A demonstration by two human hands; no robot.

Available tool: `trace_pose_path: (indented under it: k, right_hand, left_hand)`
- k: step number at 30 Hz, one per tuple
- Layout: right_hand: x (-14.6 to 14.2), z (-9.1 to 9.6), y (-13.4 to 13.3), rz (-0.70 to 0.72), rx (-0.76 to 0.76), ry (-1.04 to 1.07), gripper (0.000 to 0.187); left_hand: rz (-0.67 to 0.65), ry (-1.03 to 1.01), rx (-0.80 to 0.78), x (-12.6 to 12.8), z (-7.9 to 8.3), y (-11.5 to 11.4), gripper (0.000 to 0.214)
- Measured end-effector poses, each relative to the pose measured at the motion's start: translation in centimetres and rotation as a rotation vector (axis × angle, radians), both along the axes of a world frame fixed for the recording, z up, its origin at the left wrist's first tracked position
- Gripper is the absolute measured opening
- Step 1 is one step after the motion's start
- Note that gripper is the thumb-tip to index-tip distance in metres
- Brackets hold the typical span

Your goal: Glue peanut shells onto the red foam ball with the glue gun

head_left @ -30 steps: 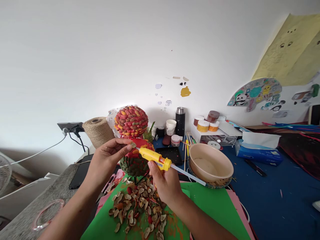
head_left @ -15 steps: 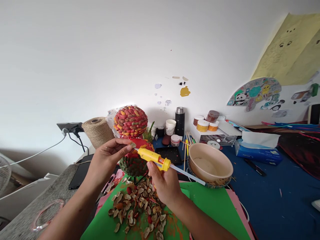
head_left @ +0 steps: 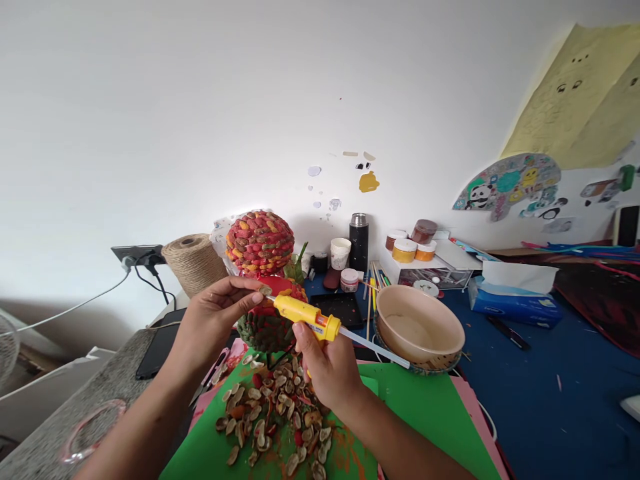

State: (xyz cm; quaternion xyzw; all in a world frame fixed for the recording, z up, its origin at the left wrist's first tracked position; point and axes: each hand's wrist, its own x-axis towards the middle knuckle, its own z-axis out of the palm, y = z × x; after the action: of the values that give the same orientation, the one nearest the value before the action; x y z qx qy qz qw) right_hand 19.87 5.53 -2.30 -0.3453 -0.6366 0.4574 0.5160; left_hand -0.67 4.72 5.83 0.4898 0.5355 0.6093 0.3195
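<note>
Head view shows our left hand (head_left: 215, 317) still pinching a shell (head_left: 265, 291) just ahead of the glue gun (head_left: 299, 311) our right hand (head_left: 333, 373) grips; gluing seems unfinished, though contact is unclear.

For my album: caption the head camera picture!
Left hand pinching a shell, right hand pointing a glue gun at it.
</note>
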Motion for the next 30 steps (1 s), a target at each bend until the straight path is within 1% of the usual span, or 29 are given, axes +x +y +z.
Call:
trace_pose_path:
  k: [6, 18, 30]
  right_hand:
    - [-0.02, 0.05, -0.15, -0.012, -0.002, -0.015, 0.069]
    - [0.03, 0.42, -0.25, 0.021, -0.027, -0.001, 0.073]
    - [-0.13, 0.11, -0.08, 0.044, -0.052, 0.032, 0.071]
  left_hand:
    - [-0.007, -0.004, -0.007, -0.06, -0.1, 0.08, 0.055]
    - [0.001, 0.006, 0.001, 0.31, 0.21, -0.07, 0.055]
    - [0.007, 0.003, 0.016, -0.29, -0.28, 0.09, 0.054]
